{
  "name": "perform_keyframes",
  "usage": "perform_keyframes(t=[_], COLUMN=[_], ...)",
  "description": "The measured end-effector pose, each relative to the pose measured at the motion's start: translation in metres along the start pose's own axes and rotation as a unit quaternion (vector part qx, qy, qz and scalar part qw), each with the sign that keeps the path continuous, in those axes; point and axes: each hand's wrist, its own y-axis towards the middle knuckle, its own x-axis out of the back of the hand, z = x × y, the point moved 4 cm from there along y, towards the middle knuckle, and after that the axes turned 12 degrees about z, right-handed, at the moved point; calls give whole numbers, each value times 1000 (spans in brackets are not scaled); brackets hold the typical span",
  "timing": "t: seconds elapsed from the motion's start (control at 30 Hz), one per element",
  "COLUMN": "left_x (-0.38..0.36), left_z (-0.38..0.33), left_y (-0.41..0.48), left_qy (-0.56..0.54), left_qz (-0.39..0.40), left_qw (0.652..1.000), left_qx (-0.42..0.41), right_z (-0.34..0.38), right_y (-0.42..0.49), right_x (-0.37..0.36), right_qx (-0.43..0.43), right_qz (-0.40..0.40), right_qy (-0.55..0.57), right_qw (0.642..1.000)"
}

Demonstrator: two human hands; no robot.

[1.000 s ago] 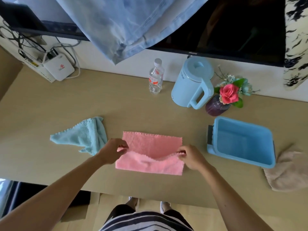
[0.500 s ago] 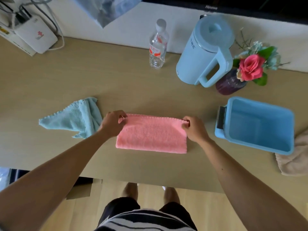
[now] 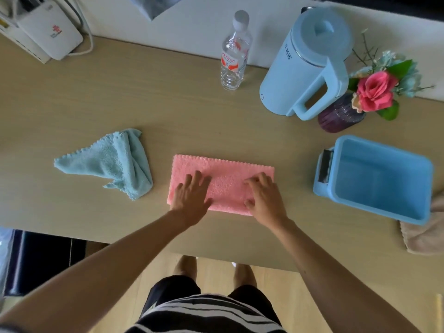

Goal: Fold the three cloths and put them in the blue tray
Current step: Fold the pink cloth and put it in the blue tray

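As left hand presses, fluffy pink cloth

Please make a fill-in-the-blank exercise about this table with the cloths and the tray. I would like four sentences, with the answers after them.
1. The left hand and the right hand both rest on the folded cloth, which is ____ in colour.
2. Inside, the blue tray is ____.
3. The light blue cloth lies crumpled to the ____ of the folded one.
4. The vase holding the rose is ____.

Answers: pink; empty; left; purple.
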Motion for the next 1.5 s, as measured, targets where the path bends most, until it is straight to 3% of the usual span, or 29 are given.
perform_keyframes(t=[0.17,0.33,0.43,0.5,0.6,0.67,0.83,1.1,1.27,1.4,1.5], left_x=[-11,9,20,16,-2,-15,-28,-39,-37,-25,-20], left_z=[-4,-6,-11,-14,-15,-13,-11,-10,-12,-9,-2], left_y=[16,38,30,14,-15,-27,-39,-40,-45,-50,-46], left_qy=[50,130,199,224,224,230,222,210,114,-83,-198], left_qz=[27,2,-76,-89,-62,-18,56,78,31,-34,-28], left_qw=[998,988,970,954,929,920,928,946,974,983,972], left_qx=[-18,-86,-118,-178,-288,-317,-294,-234,-193,-159,-119], right_z=[1,19,39,47,42,31,18,30,36,29,25], right_y=[-20,-41,-57,-66,-66,-61,-53,-42,-36,-42,-48], right_x=[-12,-27,-39,-40,-33,-31,-29,-28,-13,-18,-18], right_qx=[-51,-81,-16,55,150,188,220,150,99,48,28], right_qz=[-22,3,80,113,67,53,99,31,87,170,212], right_qy=[-8,18,82,107,28,-40,-107,-39,145,258,371], right_qw=[998,997,993,986,986,980,965,987,981,950,904])
